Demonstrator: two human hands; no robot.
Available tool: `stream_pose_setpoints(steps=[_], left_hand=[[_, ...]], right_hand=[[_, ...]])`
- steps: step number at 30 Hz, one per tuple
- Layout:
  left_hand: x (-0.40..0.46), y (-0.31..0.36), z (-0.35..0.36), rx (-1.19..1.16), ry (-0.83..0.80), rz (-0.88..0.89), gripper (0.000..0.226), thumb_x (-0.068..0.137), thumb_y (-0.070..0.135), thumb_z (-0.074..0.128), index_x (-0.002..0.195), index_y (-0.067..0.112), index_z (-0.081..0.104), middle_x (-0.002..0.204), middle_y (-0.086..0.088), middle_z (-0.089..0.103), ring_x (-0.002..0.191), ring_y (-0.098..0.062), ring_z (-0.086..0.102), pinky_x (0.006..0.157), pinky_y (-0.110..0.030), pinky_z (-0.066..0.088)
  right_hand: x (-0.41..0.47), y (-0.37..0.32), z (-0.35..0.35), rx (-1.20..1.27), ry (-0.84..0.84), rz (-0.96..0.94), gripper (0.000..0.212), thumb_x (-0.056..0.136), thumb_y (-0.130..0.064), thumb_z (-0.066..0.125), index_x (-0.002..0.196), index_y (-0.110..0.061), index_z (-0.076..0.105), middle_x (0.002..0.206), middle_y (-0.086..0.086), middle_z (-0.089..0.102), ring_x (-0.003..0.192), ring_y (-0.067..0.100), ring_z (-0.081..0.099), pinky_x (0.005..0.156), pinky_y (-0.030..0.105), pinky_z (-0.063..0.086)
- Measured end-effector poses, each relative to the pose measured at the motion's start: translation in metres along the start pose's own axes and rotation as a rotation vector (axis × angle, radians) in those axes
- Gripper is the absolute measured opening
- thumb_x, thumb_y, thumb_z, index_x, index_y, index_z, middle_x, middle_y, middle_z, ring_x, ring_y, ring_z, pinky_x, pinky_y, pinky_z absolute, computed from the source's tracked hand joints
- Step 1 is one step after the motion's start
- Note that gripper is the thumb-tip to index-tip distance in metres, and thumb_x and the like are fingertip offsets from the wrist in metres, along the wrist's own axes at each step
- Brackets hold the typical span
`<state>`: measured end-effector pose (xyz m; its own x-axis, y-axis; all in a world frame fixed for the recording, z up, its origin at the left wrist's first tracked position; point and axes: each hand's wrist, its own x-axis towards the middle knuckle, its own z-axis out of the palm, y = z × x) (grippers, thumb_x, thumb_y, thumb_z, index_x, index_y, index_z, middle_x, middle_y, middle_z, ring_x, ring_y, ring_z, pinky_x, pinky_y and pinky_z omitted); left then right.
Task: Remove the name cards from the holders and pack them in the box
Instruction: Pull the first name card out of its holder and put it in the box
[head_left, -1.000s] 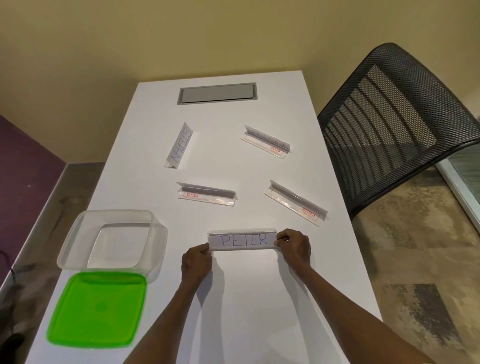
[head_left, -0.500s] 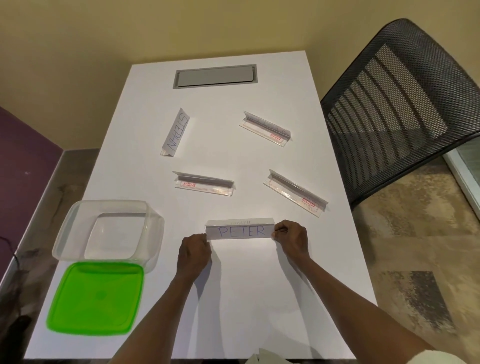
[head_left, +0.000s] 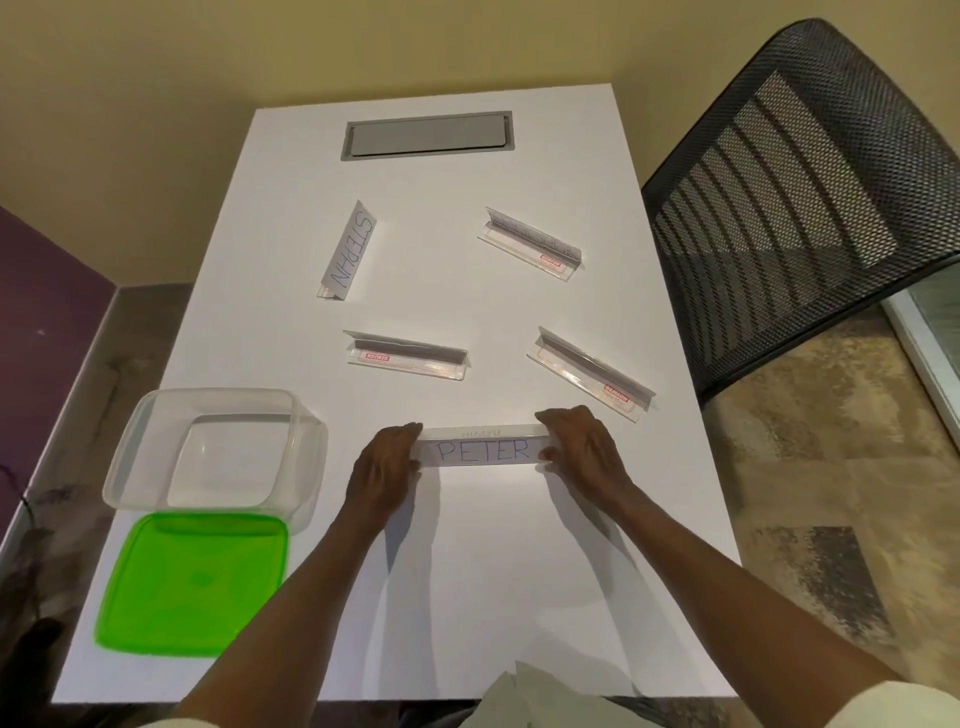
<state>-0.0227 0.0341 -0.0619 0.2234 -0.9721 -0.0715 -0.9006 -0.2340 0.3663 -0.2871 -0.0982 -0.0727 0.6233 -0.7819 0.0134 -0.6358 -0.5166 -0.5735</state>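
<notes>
A clear holder with the card marked PETER (head_left: 480, 448) stands near the middle of the white table (head_left: 467, 597). My left hand (head_left: 385, 465) grips its left end and my right hand (head_left: 582, 452) grips its right end. Further back, a holder with the STEPHN card (head_left: 349, 250) stands at the left, and three more clear holders, one at the back right (head_left: 530, 244), one in the middle (head_left: 408, 356) and one at the right (head_left: 592, 374), face away. The clear plastic box (head_left: 124, 467) sits open at the left.
The box's green lid (head_left: 195, 584) lies flat in front of it, near the table's left front corner. A grey cable hatch (head_left: 427, 135) is set in the far end of the table. A black mesh chair (head_left: 800, 197) stands off the right edge.
Both hands stay on the ends of the PETER holder, which has tipped a little, so its top edge now shows behind the card. The camera has tilted slightly.
</notes>
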Motion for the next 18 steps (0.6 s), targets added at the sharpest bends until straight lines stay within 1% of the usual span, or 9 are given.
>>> stream_pose_setpoints(steps=[1,3,5,7,9,11,12,14,18], left_hand=[[0.004,0.002,-0.001,0.027,-0.012,0.035,0.062,0.059,-0.006,0.086,0.116,-0.010,0.064,0.109,-0.027,0.069,0.096,-0.041,0.069,0.079,-0.048,0.059],[0.010,0.006,-0.003,0.087,-0.032,0.084,0.064,0.050,-0.005,0.090,0.109,-0.010,0.068,0.102,-0.025,0.072,0.089,-0.039,0.072,0.069,-0.048,0.060],[0.014,0.009,-0.004,0.137,-0.041,0.133,0.062,0.042,-0.005,0.093,0.100,-0.009,0.071,0.094,-0.024,0.074,0.080,-0.038,0.073,0.061,-0.047,0.059],[0.015,0.010,-0.004,0.157,-0.047,0.151,0.057,0.042,-0.006,0.092,0.096,-0.009,0.073,0.089,-0.024,0.074,0.075,-0.037,0.074,0.056,-0.047,0.059],[0.018,0.009,-0.002,0.133,-0.061,0.131,0.048,0.054,-0.006,0.087,0.100,-0.007,0.072,0.091,-0.025,0.074,0.078,-0.038,0.073,0.062,-0.047,0.060],[0.022,0.009,-0.001,0.079,-0.072,0.074,0.041,0.077,0.000,0.073,0.117,-0.004,0.066,0.108,-0.024,0.070,0.096,-0.037,0.069,0.081,-0.043,0.058],[0.024,0.008,0.000,0.083,-0.116,0.039,0.040,0.085,0.005,0.065,0.124,0.000,0.062,0.116,-0.022,0.068,0.105,-0.035,0.066,0.088,-0.041,0.055],[0.027,0.008,-0.001,0.106,-0.173,-0.003,0.038,0.090,0.012,0.058,0.127,0.005,0.059,0.122,-0.017,0.066,0.110,-0.032,0.062,0.091,-0.041,0.052],[0.029,0.009,-0.001,0.120,-0.202,-0.023,0.034,0.092,0.015,0.054,0.125,0.008,0.059,0.121,-0.013,0.066,0.108,-0.029,0.061,0.090,-0.039,0.051]], right_hand=[[0.000,-0.001,0.000,-0.042,-0.012,-0.058,0.059,0.071,-0.003,0.078,0.126,-0.009,0.058,0.119,0.004,0.064,0.102,0.022,0.055,0.079,0.017,0.037],[0.003,-0.002,0.000,-0.128,-0.025,-0.131,0.056,0.067,-0.004,0.081,0.120,-0.005,0.063,0.116,0.007,0.068,0.097,0.029,0.059,0.078,0.028,0.043],[0.008,-0.003,0.001,-0.189,-0.023,-0.160,0.047,0.061,-0.002,0.083,0.106,-0.001,0.069,0.100,0.010,0.073,0.084,0.034,0.063,0.067,0.038,0.050],[0.013,-0.006,0.002,-0.197,-0.036,-0.145,0.037,0.058,0.000,0.082,0.093,0.000,0.070,0.084,0.012,0.073,0.073,0.035,0.063,0.059,0.040,0.051],[0.014,-0.004,0.003,-0.235,-0.044,-0.139,0.033,0.061,0.000,0.078,0.092,-0.002,0.069,0.082,0.011,0.072,0.073,0.034,0.063,0.059,0.036,0.049],[0.013,-0.001,0.005,-0.278,-0.040,-0.157,0.035,0.064,0.000,0.076,0.098,-0.002,0.069,0.084,0.008,0.071,0.074,0.032,0.062,0.059,0.033,0.042],[0.012,0.000,0.006,-0.282,-0.042,-0.162,0.036,0.064,0.000,0.076,0.099,-0.002,0.069,0.083,0.008,0.070,0.073,0.032,0.061,0.058,0.032,0.041],[0.014,0.001,0.005,-0.276,-0.053,-0.167,0.038,0.062,0.000,0.077,0.099,-0.001,0.067,0.077,0.008,0.067,0.069,0.032,0.059,0.056,0.033,0.041],[0.017,-0.001,0.003,-0.279,-0.100,-0.157,0.041,0.056,0.000,0.081,0.094,-0.002,0.065,0.068,0.009,0.062,0.060,0.032,0.056,0.051,0.032,0.042]])
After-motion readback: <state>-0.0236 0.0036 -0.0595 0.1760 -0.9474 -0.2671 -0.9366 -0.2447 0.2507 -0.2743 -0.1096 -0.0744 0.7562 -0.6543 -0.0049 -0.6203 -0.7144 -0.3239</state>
